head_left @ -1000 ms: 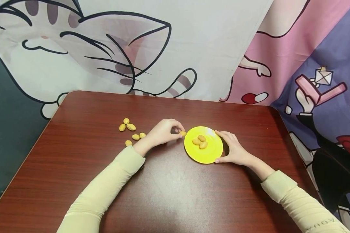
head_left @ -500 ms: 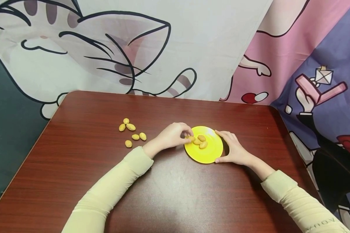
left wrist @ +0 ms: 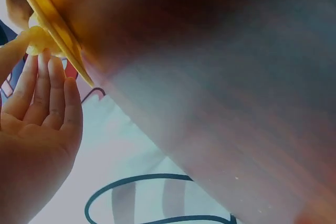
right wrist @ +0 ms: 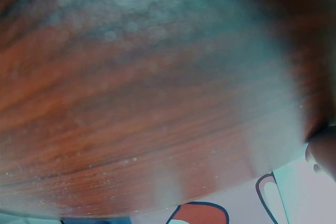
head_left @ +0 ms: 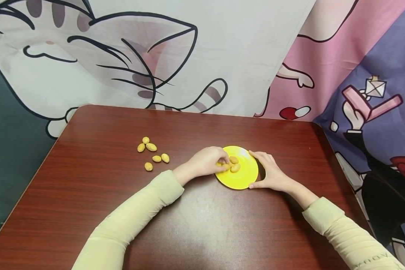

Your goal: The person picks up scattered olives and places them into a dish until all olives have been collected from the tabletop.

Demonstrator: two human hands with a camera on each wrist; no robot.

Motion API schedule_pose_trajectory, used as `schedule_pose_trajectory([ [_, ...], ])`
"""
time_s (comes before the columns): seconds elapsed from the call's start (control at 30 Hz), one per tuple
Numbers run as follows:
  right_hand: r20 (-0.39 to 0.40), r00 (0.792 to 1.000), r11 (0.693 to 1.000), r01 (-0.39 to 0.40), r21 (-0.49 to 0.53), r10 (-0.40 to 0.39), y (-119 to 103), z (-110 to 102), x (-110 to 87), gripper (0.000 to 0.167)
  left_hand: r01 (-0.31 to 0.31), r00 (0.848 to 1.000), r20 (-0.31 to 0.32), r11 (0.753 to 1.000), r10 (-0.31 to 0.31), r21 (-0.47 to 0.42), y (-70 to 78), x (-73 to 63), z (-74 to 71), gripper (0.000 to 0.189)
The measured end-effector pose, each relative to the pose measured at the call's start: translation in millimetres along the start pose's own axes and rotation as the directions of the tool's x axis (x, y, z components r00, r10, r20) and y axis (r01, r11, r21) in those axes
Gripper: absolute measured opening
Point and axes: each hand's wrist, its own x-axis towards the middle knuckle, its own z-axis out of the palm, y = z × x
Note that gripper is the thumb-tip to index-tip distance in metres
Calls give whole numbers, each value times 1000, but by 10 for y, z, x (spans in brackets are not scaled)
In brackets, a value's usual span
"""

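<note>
Over the left part of a round yellow plate [head_left: 236, 182], my left hand [head_left: 209, 160] pinches a small yellow oval piece [left wrist: 38, 40] between thumb and fingertips. In the head view that piece is partly hidden by the fingers. Beside it on the plate lie several similar yellow oval pieces [head_left: 235, 167]. My right hand [head_left: 273, 174] holds the plate's right rim, thumb at the near side and fingers at the far side. The left wrist view shows the plate's edge [left wrist: 63, 38] close to the left fingertips. Only a sliver of the right hand [right wrist: 323, 153] shows in the right wrist view.
Several more yellow oval pieces [head_left: 151, 147] lie loose on the brown wooden table [head_left: 202, 225], left of the left hand. A cloth with a cartoon cat [head_left: 249, 56] hangs behind the table's far edge. Pink and blue printed cloth [head_left: 381, 123] hangs at the right.
My left hand has moved right from beside the plate to over it, carrying the yellow oval piece down among the others. The right hand and the plate have stayed in place.
</note>
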Motion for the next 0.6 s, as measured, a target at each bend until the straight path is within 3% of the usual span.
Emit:
schedule_pose_trajectory([
  [0.4,-4,1000,1000,7,-7,-7,-8,-2,-5,121,-69,997,30,992,66,102,50,2,75,10],
  [0.6,0,1000,1000,-8,-3,8,-13,-2,-2,122,-71,997,27,989,68,130,54,10,86,9],
])
